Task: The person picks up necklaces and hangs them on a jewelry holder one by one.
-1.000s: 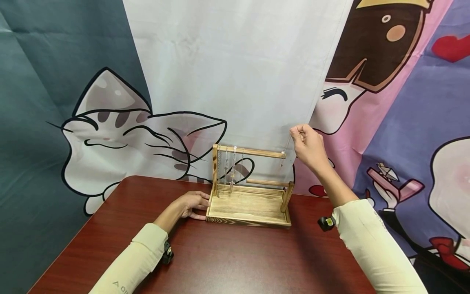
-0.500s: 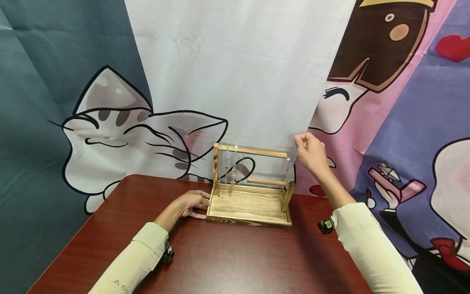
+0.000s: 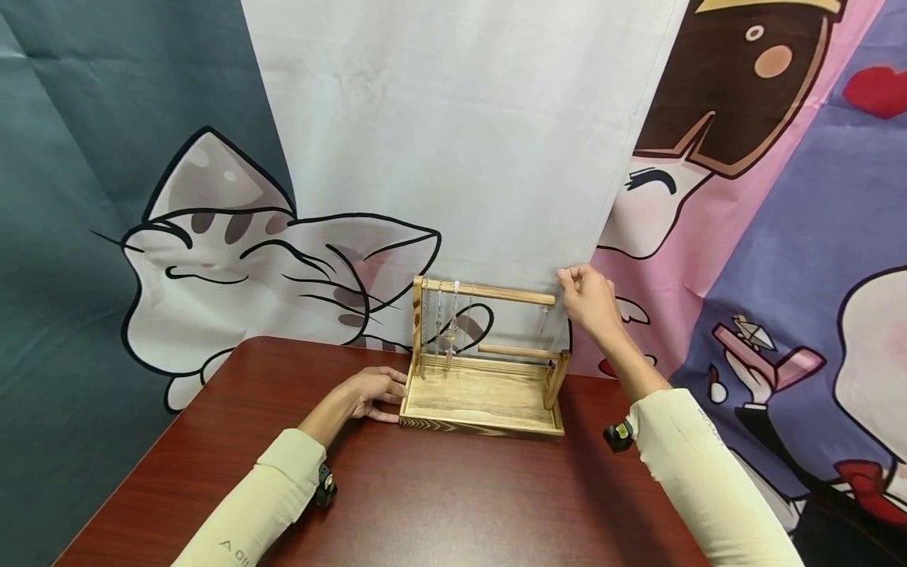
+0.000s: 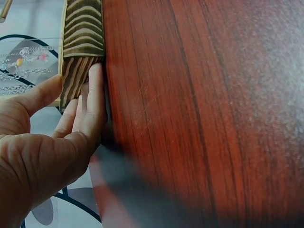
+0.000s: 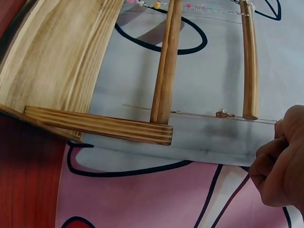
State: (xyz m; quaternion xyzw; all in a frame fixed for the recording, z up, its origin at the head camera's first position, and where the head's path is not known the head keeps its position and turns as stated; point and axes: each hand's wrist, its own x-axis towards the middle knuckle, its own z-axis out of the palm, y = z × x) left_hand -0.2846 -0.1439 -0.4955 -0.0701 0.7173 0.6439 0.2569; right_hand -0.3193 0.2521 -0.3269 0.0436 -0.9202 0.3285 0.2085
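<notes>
A wooden jewelry stand point(image 3: 489, 394) with a shallow tray base sits on the table. My left hand point(image 3: 374, 391) holds its left end, fingers over the side rim and thumb low by the front corner point(image 4: 83, 71). Raised beside the free right end of the upper bar point(image 3: 506, 294), my right hand point(image 3: 590, 299) pinches a fine chain necklace point(image 5: 202, 114). From those fingertips the doubled chain hangs past the bar's end, with a small pendant point(image 5: 222, 113) below the bar. Several silver and beaded necklaces point(image 3: 452, 323) hang from the bar's left part.
A shorter lower bar point(image 3: 517, 351) is fixed to the stand's right post point(image 3: 556, 380). Behind the reddish-brown table point(image 3: 453, 496) hangs a cartoon-printed cloth backdrop point(image 3: 453, 142), close to the stand's back.
My right hand came down with the necklace, first slightly right, then left toward the bar's end. The pendant swung right past the end and back left. My left hand stays put.
</notes>
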